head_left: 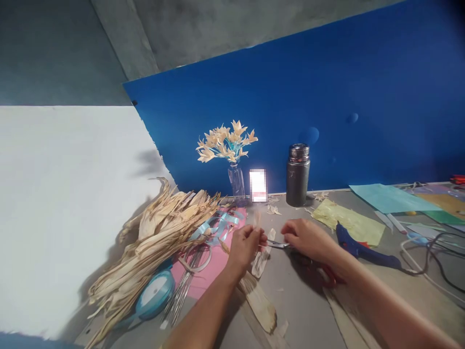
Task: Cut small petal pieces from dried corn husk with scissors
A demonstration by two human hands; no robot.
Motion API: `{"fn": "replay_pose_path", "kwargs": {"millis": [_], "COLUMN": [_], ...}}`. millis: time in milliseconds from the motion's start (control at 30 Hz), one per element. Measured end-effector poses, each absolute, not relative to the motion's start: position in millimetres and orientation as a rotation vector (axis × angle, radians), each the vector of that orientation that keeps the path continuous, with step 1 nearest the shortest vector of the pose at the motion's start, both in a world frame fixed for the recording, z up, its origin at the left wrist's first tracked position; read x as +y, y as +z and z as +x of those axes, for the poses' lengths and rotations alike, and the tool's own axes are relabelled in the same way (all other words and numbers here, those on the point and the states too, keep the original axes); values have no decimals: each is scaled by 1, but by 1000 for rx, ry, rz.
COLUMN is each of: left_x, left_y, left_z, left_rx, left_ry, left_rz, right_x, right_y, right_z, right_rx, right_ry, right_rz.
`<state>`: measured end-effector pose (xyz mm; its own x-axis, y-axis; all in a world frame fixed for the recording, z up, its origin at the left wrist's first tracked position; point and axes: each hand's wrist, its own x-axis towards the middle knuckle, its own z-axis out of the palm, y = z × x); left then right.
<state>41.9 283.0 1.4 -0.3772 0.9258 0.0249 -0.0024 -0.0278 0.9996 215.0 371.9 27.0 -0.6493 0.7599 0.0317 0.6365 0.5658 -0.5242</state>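
My left hand (246,245) is closed in a pinch on a pale strip of dried corn husk (260,261) that hangs down toward the grey table (301,310). My right hand (308,238) is closed round a pair of scissors (278,245); the metal blades point left at the husk strip and the red handles show under the wrist. Both hands sit close together at the middle of the table.
A heap of dried corn husks (156,242) lies at the left, with light blue ribbon spools (156,293), wires and a pink sheet (214,266). A vase of husk flowers (228,150) and a dark flask (298,174) stand at the blue backboard. A blue glue gun (359,247), cables and coloured papers lie right.
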Motion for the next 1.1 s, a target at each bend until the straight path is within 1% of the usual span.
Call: {"fn": "replay_pose_path", "kwargs": {"millis": [100, 267, 433, 500, 600, 633, 733, 867, 1033, 1100], "left_x": [283, 282, 280, 281, 281, 281, 279, 276, 274, 273], "left_y": [5, 7, 10, 11, 11, 11, 13, 17, 21, 22], "left_z": [32, 28, 27, 26, 23, 22, 22, 26, 29, 28], "left_rx": [1536, 1619, 1635, 1610, 1540, 1518, 1490, 1484, 1528, 1537], "left_ry": [1451, 1384, 1471, 1514, 1552, 1563, 1590, 1519, 1461, 1453], "left_rz": [965, 1017, 1066, 1050, 1033, 1035, 1063, 1133, 1181, 1180], "right_x": [390, 389, 393, 400, 406, 405, 395, 379, 373, 373], "right_y": [22, 10, 13, 17, 21, 21, 22, 21, 20, 20], "right_z": [232, 233, 234, 238, 237, 234, 224, 212, 208, 208], "right_rx": [-2667, -2812, -2820, -2744, -2500, -2446, -2465, -2478, -2427, -2429], "right_ry": [549, 430, 387, 554, 986, 1065, 1040, 953, 1143, 1166], "right_rz": [-1260, -1278, -1260, -1221, -1076, -1011, -899, -923, -905, -899]}}
